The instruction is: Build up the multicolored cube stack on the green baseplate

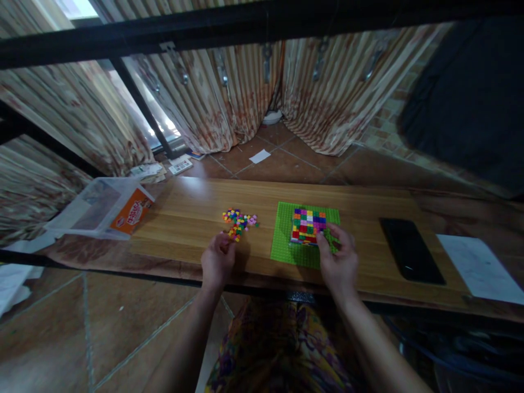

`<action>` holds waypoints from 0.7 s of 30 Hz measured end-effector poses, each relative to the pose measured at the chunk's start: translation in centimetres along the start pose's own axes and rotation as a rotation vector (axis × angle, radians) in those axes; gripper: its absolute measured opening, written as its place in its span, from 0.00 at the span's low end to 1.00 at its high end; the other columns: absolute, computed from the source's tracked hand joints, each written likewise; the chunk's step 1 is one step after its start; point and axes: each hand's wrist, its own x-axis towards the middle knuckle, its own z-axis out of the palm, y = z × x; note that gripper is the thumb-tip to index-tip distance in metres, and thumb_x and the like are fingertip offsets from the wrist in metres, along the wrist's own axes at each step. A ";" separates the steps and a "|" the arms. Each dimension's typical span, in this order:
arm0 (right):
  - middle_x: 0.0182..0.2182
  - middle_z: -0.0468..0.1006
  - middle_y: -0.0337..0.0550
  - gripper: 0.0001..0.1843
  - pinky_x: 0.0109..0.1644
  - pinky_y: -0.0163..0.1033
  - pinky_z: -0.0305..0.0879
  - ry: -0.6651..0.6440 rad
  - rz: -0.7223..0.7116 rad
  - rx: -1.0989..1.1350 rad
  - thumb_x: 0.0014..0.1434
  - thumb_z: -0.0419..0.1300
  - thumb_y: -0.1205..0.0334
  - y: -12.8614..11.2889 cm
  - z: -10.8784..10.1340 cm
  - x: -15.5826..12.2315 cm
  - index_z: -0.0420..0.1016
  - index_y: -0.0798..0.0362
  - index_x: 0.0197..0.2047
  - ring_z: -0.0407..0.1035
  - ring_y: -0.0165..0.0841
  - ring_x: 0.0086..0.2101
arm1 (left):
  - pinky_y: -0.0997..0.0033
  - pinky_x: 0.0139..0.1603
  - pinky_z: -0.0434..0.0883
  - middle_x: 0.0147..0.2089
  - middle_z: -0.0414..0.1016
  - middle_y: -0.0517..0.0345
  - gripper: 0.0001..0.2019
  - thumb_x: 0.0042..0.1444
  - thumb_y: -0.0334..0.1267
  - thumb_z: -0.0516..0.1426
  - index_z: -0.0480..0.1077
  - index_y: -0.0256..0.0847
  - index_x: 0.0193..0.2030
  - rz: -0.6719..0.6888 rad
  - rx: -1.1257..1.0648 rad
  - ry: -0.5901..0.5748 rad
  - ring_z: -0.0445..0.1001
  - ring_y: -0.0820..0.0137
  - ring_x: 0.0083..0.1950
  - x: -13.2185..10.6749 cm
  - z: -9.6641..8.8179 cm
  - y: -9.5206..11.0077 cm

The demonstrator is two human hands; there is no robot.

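Note:
A green baseplate [286,245] lies on the wooden table [184,207]. On it stands a block of many small coloured bricks [308,224]. My right hand [338,262] rests at the block's near right corner, fingers curled and pinched against it. A loose pile of small coloured bricks [239,221] lies to the left of the plate. My left hand [218,260] sits at the near edge of that pile with its fingers closed in a pinch; what it holds is too small to make out.
A clear plastic box with an orange label [104,207] lies tipped at the table's left end. A black phone [410,250] lies right of the plate, with a white sheet [481,267] beyond it. Curtains hang behind, over a tiled floor.

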 end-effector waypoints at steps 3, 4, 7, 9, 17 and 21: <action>0.46 0.73 0.50 0.18 0.52 0.49 0.66 -0.018 -0.006 0.007 0.59 0.59 0.53 -0.2 -0.1 -0.2 0.75 0.53 0.49 0.69 0.39 0.46 | 0.69 0.39 0.69 0.39 0.78 0.53 0.12 0.54 0.41 0.58 0.70 0.42 0.44 -0.013 0.122 -0.014 0.77 0.63 0.41 0.5 0.1 0.0; 0.46 0.73 0.50 0.18 0.52 0.49 0.66 -0.023 -0.011 0.008 0.59 0.59 0.53 -0.2 -0.1 -0.2 0.75 0.53 0.49 0.69 0.39 0.46 | 0.69 0.39 0.69 0.40 0.77 0.52 0.13 0.54 0.43 0.58 0.70 0.42 0.44 -0.009 0.161 -0.020 0.77 0.62 0.42 0.5 0.3 0.1; 0.46 0.74 0.49 0.16 0.52 0.49 0.66 -0.017 -0.036 0.008 0.59 0.59 0.54 0.0 -0.1 -0.4 0.76 0.52 0.48 0.69 0.39 0.47 | 0.68 0.38 0.68 0.43 0.76 0.51 0.15 0.55 0.48 0.57 0.71 0.42 0.44 -0.003 0.249 -0.022 0.77 0.61 0.42 0.6 1.1 0.7; 0.46 0.74 0.49 0.16 0.53 0.50 0.66 -0.011 -0.052 0.006 0.59 0.59 0.55 0.1 -0.1 -0.5 0.76 0.52 0.48 0.69 0.39 0.48 | 0.68 0.38 0.69 0.43 0.76 0.52 0.14 0.56 0.47 0.56 0.71 0.42 0.43 0.010 0.264 -0.020 0.77 0.62 0.42 0.6 1.4 0.8; 0.47 0.75 0.47 0.13 0.57 0.51 0.64 -0.007 -0.098 -0.007 0.60 0.59 0.58 -1.3 -0.5 -1.1 0.76 0.50 0.47 0.68 0.39 0.50 | 0.65 0.51 0.70 0.47 0.78 0.50 0.10 0.60 0.34 0.51 0.73 0.42 0.44 0.144 0.187 -0.069 0.69 0.58 0.61 0.6 1.5 0.3; 0.48 0.74 0.47 0.12 0.58 0.51 0.63 -0.004 -0.142 -0.020 0.61 0.58 0.61 -2.7 -0.5 -1.4 0.76 0.50 0.47 0.68 0.39 0.51 | 0.63 0.51 0.71 0.44 0.79 0.50 0.10 0.58 0.34 0.53 0.72 0.41 0.45 0.151 0.041 -0.033 0.76 0.61 0.51 0.2 1.7 0.0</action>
